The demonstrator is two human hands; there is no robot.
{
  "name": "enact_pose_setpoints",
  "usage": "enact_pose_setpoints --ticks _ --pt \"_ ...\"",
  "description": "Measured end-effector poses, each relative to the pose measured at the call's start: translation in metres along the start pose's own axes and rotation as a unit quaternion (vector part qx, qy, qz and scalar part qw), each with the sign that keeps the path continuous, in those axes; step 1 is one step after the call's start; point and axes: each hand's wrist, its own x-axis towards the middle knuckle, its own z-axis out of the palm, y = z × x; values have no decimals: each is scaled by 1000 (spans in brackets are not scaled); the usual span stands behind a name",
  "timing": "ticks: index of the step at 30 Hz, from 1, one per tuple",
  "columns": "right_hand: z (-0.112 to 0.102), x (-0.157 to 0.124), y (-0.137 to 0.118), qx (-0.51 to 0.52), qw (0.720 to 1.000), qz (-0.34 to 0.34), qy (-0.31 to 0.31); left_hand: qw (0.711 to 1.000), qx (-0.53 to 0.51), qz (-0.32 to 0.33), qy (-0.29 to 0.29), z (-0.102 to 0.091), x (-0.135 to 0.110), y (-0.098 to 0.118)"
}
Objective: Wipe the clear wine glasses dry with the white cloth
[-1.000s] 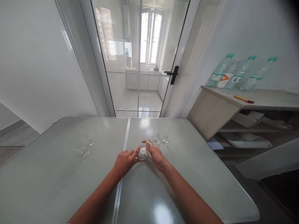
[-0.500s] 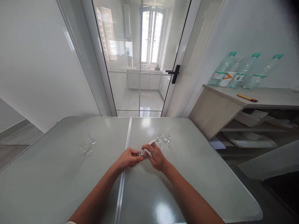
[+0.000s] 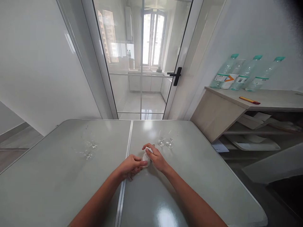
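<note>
My left hand (image 3: 130, 165) is closed on a clear stemmed glass (image 3: 147, 164), low over the table near its middle seam. My right hand (image 3: 156, 157) grips a white cloth or tissue (image 3: 146, 154) and presses it against the glass. Fingers hide much of both, so I cannot tell how far the white material reaches into the glass. Just beyond my right hand stand two clear stemmed glasses, one (image 3: 161, 142) beside the other (image 3: 169, 143). Off to the left are two more, a nearer glass (image 3: 88, 155) and a farther glass (image 3: 94, 145), their bowls barely visible.
The glossy grey-green table (image 3: 189, 176) has a metal seam (image 3: 122, 192) down its middle. A glass door (image 3: 151, 94) with a black handle is behind it. At right, a wooden shelf unit (image 3: 224, 108) carries several plastic bottles (image 3: 240, 77) and a yellow-red wrapper (image 3: 249, 100).
My right hand's fingers have shifted around the glass, and the white material is now more over its near side. My left hand keeps its hold and has moved slightly nearer me.
</note>
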Motion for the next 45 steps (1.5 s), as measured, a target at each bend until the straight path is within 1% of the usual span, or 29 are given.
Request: enact_pose_setpoints --ticks 2,3,4,6,7,8,10,12,13,14,15,17,19,20,21,23,25,27,28,30,31,32,34,36,38,39,41,43,45 --pt "-2 -5 -5 -37 997 -67 -30 992 -84 -62 -76 -9 -2 2" --pt "-3 -7 -7 -59 992 -105 -31 990 -95 -61 -89 -11 -4 3" --pt "-4 -9 -9 -78 987 -140 -26 992 -84 -37 -81 -11 -4 4" --pt "-5 -10 -11 -90 982 -168 -5 998 -3 57 4 -6 -5 4" --pt "-4 -9 -12 -80 985 -151 8 989 62 114 75 -1 -5 3" --pt "-2 -8 -11 -60 991 -116 25 965 135 164 152 4 -4 1" --pt "2 -3 -7 -11 997 -25 75 899 278 216 261 14 -1 -5" --pt "8 3 2 43 990 54 124 848 380 220 296 22 1 -10" --pt "10 5 7 69 984 86 138 839 405 213 295 25 2 -11" --pt "11 7 11 90 979 112 147 841 411 202 288 28 3 -11" --pt "12 9 14 100 975 126 151 857 393 189 275 29 3 -9" --pt "10 9 15 90 979 110 148 920 287 153 220 28 3 -5" --pt "5 6 8 67 989 49 125 982 119 96 115 22 1 0" --pt "3 3 3 64 992 19 104 996 32 61 52 18 0 2" --pt "1 0 -2 66 994 -4 81 999 -46 26 -7 13 -2 3" --pt "-3 -7 -10 71 996 -34 44 983 -154 -29 -97 4 -4 3" --pt "-5 -13 -12 53 996 -62 22 971 -189 -46 -141 -2 -5 4" --pt "-7 -15 -10 13 994 -109 22 981 -146 -14 -129 -3 -5 6" --pt "-7 -14 -8 -6 991 -128 33 991 -95 23 -94 -3 -5 6" --pt "-7 -11 -3 -15 989 -128 68 990 49 122 42 -3 -4 6" --pt "-6 -8 -1 -6 991 -106 85 968 133 171 124 -3 -3 4" --pt "-4 -4 0 9 992 -74 97 932 216 213 197 -4 -2 1" --pt "-1 2 2 42 994 -12 97 847 362 269 283 -6 1 -8" --pt "0 5 2 76 995 25 62 783 460 295 297 -6 2 -17" --pt "-2 5 0 120 992 41 16 757 498 299 300 -2 2 -22" --pt "-4 4 -2 137 990 41 -2 759 494 293 306 2 2 -21" --pt "-9 1 -6 147 988 33 -21 796 447 269 307 9 -1 -15" --pt "-13 -1 -8 124 992 22 -26 864 354 234 270 15 -4 -2" --pt "-14 -2 -8 88 996 8 -28 940 227 177 184 16 -8 10"
